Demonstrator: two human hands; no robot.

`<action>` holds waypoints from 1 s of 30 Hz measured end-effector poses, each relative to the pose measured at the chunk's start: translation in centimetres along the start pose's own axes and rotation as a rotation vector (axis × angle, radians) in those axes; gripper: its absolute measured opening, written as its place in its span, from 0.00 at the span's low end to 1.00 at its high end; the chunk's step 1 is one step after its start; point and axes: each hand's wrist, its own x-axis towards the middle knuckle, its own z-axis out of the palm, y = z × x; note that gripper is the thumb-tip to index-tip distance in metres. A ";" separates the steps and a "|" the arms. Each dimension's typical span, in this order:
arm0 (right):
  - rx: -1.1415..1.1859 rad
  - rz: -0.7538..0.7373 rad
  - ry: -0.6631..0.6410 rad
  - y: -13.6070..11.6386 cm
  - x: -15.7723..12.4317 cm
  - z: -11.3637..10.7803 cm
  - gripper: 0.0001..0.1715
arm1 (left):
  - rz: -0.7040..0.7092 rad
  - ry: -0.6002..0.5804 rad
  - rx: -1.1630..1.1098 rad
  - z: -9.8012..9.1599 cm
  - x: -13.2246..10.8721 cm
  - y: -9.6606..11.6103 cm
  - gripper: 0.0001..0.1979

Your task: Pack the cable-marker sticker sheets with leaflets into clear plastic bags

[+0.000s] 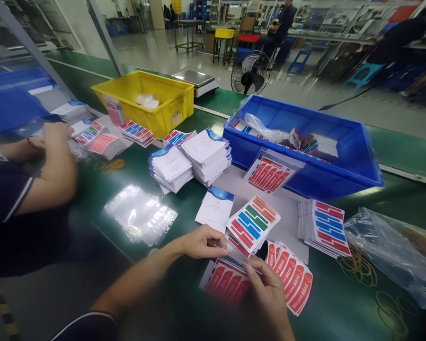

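In the head view, a clear plastic bag (227,280) with red-and-white label sheets inside hangs between my hands, partly blurred. My left hand (205,242) pinches its top edge at the left. My right hand (268,286) grips the same edge at the right, thumb on top. Just beyond lies a stack of multicoloured label sheets (253,223). Beside my right hand is a fan of red labels (294,279), partly covered by it. A white booklet with a blue top (216,208) lies past my left hand.
Empty clear bags (140,215) lie to the left. Booklet stacks (206,154) stand before a blue bin (301,161); a yellow bin (147,104) is farther left. More label sheets (328,227), rubber bands (358,267) and plastic (394,255) lie right. A co-worker's arm (57,166) reaches in at left.
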 end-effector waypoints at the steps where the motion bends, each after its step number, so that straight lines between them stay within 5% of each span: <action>1: -0.004 0.004 -0.014 0.0 0.0 0.0 0.10 | -0.010 -0.005 0.003 0.0 0.0 0.0 0.13; 14: -0.204 -0.064 -0.147 -0.9 0.2 1.4 0.15 | 0.017 -0.101 0.094 0.8 0.2 0.0 0.07; 20: -0.293 0.047 -0.152 0.4 0.5 1.4 0.20 | -0.022 -0.062 0.000 0.5 0.0 0.0 0.07; 24: -0.417 0.079 -0.068 0.9 0.4 1.4 0.28 | -0.024 0.013 -0.029 -0.4 -0.3 0.7 0.09; 30: -0.346 0.135 0.074 -1.9 0.1 1.3 0.26 | 0.055 0.067 0.023 -1.7 -1.0 1.5 0.08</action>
